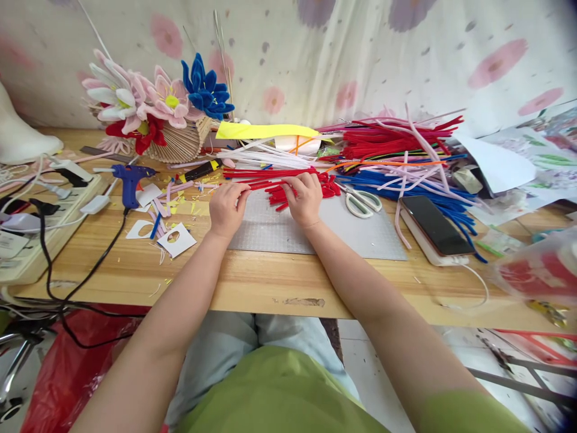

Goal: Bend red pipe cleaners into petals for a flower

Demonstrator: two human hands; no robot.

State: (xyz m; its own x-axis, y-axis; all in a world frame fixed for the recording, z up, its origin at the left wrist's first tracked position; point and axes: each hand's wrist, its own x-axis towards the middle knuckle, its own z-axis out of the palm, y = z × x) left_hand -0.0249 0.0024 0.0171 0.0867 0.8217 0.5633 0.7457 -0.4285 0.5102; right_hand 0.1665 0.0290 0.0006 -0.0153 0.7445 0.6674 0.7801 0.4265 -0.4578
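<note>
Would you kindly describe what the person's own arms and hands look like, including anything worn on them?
Both forearms are bare from wrist to past the elbow. The left hand and right hand wear no gloves; no rings, watch or bracelets are visible. Light green short sleeves appear at the upper arms, matching the green top.

A wooden table (135,264) fronts a flowered curtain (360,54) (daylight, soft).
</note>
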